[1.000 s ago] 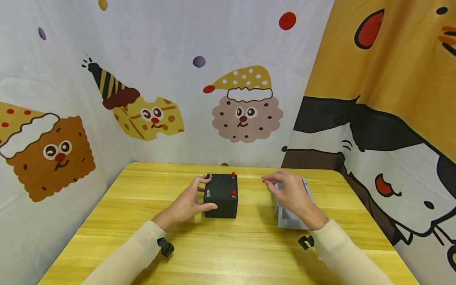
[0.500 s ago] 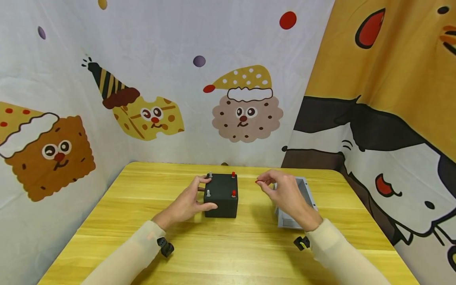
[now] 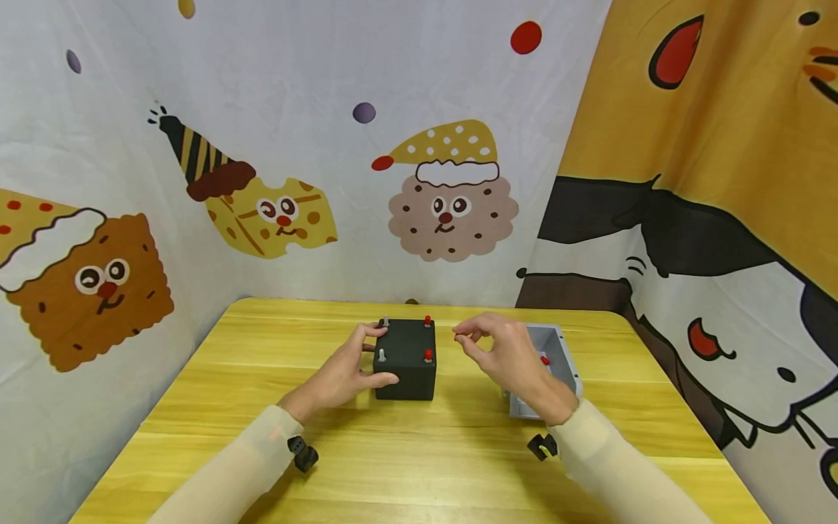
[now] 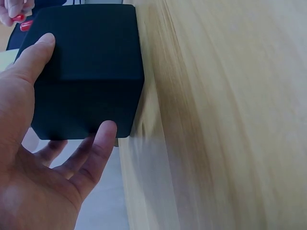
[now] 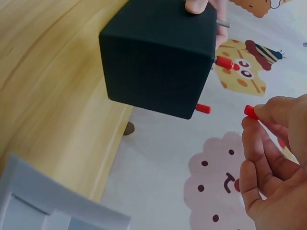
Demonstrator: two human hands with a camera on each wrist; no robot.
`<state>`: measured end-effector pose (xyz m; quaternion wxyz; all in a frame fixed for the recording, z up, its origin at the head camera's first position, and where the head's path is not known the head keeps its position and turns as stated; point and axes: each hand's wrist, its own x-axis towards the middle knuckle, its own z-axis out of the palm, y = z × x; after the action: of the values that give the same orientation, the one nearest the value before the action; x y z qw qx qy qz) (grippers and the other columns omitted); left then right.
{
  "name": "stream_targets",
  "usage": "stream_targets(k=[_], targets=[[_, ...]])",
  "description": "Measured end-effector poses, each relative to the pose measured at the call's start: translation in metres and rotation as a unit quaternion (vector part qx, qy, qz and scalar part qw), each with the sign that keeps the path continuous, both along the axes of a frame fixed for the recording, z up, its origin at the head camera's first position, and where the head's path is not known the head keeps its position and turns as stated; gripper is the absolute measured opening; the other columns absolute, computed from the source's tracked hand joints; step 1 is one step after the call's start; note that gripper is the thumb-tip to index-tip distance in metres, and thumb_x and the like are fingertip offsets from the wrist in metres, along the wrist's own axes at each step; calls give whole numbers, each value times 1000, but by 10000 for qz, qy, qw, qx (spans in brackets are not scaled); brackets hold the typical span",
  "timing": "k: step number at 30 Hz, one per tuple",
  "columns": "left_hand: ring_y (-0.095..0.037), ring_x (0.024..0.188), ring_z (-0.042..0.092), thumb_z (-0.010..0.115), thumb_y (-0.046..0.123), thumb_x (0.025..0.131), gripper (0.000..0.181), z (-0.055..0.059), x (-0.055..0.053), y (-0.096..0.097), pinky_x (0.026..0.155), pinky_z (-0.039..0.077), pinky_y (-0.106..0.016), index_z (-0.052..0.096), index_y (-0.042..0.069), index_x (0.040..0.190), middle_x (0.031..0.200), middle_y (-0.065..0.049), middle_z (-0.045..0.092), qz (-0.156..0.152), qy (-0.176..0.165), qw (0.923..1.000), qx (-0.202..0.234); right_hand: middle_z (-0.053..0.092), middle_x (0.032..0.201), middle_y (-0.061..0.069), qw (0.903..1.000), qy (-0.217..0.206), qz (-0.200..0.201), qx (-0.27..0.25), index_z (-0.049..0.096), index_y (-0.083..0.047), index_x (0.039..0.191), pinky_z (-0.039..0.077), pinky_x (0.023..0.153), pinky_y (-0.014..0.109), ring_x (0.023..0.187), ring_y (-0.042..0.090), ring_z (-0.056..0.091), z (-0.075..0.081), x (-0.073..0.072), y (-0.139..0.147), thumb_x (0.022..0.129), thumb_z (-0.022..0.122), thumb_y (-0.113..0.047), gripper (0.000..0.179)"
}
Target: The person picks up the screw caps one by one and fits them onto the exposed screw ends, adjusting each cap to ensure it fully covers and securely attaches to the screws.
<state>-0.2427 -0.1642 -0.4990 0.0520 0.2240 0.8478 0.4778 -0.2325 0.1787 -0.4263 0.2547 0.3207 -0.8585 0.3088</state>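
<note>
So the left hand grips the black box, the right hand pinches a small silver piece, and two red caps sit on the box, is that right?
Not quite: the small piece in the right hand is red, not silver, as the right wrist view shows. The left hand grips the black box, and two red caps sit on it.

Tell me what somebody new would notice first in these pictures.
Probably the white-and-yellow cloth backdrop printed with cartoon faces behind the yellow wood-grain table. Next, the black cube-like box on the table, gripped by the left hand, with two silvery posts on its left and two red caps on its right. Then a separate red cylindrical cap pinched in the right hand, right of the box.
</note>
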Motion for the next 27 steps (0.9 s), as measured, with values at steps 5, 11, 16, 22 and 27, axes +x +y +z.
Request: stream_targets(k=[5,11,16,22,27], targets=[[-44,158,59,94,39,102,91,0,-1,0,96,72,-32,37,16,169,194,-11,24,20,-42,10000,-13,89,105,-3,9998,-91,169,66,90,-15,112,62,70,26,87,13,78,6,2,-10,101,93,-7,13],[-44,156,60,94,39,102,90,-2,-2,1,95,72,-32,38,16,168,193,-12,25,11,-8,10000,22,89,109,-2,9991,-203,363,69,89,-13,114,62,71,26,88,13,77,9,2,-22,101,93,-7,15],[-46,156,60,93,39,103,89,-2,-2,2,97,72,-34,37,15,167,193,-14,25,-29,28,10000,40,89,110,0,9982,-144,565,114,89,-11,114,59,65,25,88,14,77,8,1,-31,101,93,-8,13],[-47,157,59,93,40,104,88,-3,-2,2,98,72,-36,37,15,168,193,-14,25,-12,40,10000,-45,90,110,1,9976,-137,652,197,90,-10,114,56,64,20,87,16,78,6,0,-40,100,94,-9,14],[-46,157,60,93,38,103,89,-2,-3,1,97,72,-35,37,16,168,193,-13,25,17,32,10000,-65,89,107,1,9968,-67,774,190,89,-10,113,60,69,21,86,14,78,5,-2,-49,99,95,-8,15]])
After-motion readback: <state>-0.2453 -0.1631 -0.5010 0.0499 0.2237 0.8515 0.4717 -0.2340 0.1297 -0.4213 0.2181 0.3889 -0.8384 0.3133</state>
